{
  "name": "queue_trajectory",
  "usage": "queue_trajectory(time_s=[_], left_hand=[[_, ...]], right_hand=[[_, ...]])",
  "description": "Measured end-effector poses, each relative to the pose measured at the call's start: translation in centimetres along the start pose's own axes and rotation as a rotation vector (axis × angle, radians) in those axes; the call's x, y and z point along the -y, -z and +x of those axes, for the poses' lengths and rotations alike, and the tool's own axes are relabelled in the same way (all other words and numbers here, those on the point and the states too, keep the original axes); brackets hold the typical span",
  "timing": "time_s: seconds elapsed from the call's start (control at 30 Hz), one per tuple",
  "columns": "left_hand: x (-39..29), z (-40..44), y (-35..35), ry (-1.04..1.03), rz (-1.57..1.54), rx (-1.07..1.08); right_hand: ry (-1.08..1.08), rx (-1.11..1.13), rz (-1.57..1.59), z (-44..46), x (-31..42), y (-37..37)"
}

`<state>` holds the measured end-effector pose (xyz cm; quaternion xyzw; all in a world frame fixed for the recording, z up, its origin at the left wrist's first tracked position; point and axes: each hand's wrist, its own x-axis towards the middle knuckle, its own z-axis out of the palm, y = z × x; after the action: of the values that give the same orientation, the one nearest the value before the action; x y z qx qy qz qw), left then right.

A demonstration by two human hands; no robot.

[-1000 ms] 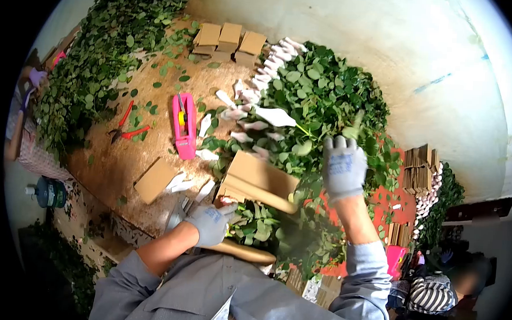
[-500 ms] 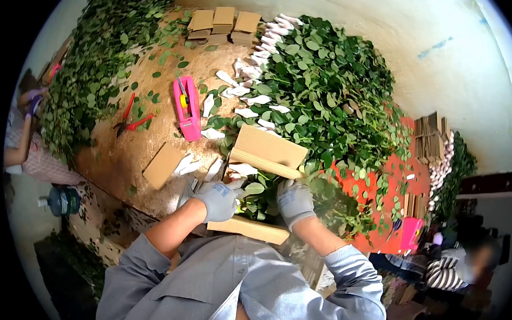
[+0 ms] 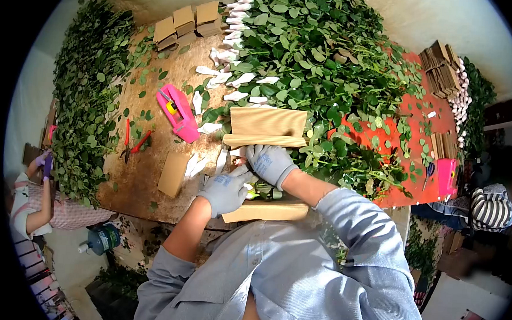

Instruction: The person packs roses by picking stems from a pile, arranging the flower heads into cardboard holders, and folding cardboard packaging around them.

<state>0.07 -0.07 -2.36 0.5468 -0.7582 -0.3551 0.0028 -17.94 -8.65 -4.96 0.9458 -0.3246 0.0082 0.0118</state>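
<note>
A sheet of corrugated cardboard (image 3: 268,121) lies folded up on the far side of a small bundle of leafy flower stems, with another cardboard flap (image 3: 268,211) on the near side against my shirt. My left hand (image 3: 224,192), in a grey glove, is closed at the left end of the bundle, beside a pale green-white bud (image 3: 252,192). Just beyond it, my gloved right hand (image 3: 270,163) reaches across the bundle, fingers bent down by the far flap's folded edge. What the fingertips of both hands hold is hidden.
Leafy stems with white-sleeved heads (image 3: 235,28) are piled at the back. A pink tape dispenser (image 3: 179,114), red-handled pruners (image 3: 133,143) and a cardboard piece (image 3: 173,174) lie left. Cardboard stacks (image 3: 185,24) stand behind. Other people work at both sides.
My right hand has moved left across the bundle, from the leafy stems to beside my left hand. The view has shifted, and the far cardboard flap now sits straighter.
</note>
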Motion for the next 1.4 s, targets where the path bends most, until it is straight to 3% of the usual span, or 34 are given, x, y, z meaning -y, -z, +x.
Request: queue_trajectory(time_s=[0.17, 0.23, 0.3, 0.37, 0.4, 0.5, 0.63, 0.67, 0.77, 0.9, 0.97, 1.03, 1.1, 1.2, 1.23, 1.3, 1.33, 1.4], left_hand=[[0.3, 0.2, -0.5, -0.036, -0.081, -0.127], [0.0, 0.4, 0.6, -0.038, -0.344, -0.267], [0.1, 0.1, 0.7, 0.074, -0.384, -0.536], [1.6, 0.1, 0.9, 0.247, -0.367, -0.615], [3.9, 0.7, -0.6, 0.235, -0.502, -0.722], [5.5, 1.8, 0.0, 0.330, -0.581, -0.547], [5.2, 3.8, 0.3, 0.355, -0.669, -0.323], [3.8, 3.9, 0.2, 0.383, -0.875, -0.398], [5.0, 5.0, -1.8, 0.362, -1.002, -0.499], [5.2, 4.5, -1.9, 0.471, -1.069, -0.573], [6.4, 4.0, -2.3, 0.430, -0.981, -0.647], [6.9, 3.0, -1.0, 0.561, -1.106, -0.791], [8.4, 1.6, 0.8, 0.605, -1.044, -0.770], [7.3, -0.6, 2.9, 0.339, -0.281, -0.592], [4.8, -1.2, 4.1, 0.344, -0.280, -0.594], [0.6, -1.6, 5.0, 0.203, -0.347, -0.329], [0.1, -1.3, 4.4, 0.207, -0.350, -0.330], [-0.3, -0.4, 2.9, -0.105, -0.318, -0.136]], right_hand=[[0.090, -0.149, -0.062, -0.1, -0.6, -1.0], [0.093, -0.119, -0.105, -0.1, -0.5, -1.1], [0.096, -0.136, -0.069, -0.1, -0.7, -1.2], [0.082, -0.142, -0.073, -0.2, -0.6, -1.3], [0.079, -0.111, -0.101, -0.2, -0.5, -1.6], [0.097, -0.145, -0.055, -0.1, -0.7, -1.7], [0.076, -0.030, -0.048, 0.1, -0.7, -2.0], [0.058, 0.001, -0.069, 0.0, -0.6, -2.3], [0.078, -0.059, -0.083, -0.1, -0.8, -2.4], [0.102, -0.095, -0.054, -0.2, -1.1, -2.3], [0.096, -0.091, -0.074, -0.3, -0.9, -2.2], [0.092, -0.093, -0.101, -0.2, -1.0, -2.5], [0.117, -0.117, -0.090, -0.2, -1.3, -2.6], [0.136, -0.091, -0.117, -0.1, -1.4, -2.2], [0.140, -0.092, -0.115, 0.0, -1.4, -2.3], [0.160, -0.098, -0.160, -0.1, -1.5, -2.4], [0.164, -0.096, -0.159, -0.1, -1.4, -2.4], [0.151, -0.052, -0.178, -0.2, -1.4, -2.4]])
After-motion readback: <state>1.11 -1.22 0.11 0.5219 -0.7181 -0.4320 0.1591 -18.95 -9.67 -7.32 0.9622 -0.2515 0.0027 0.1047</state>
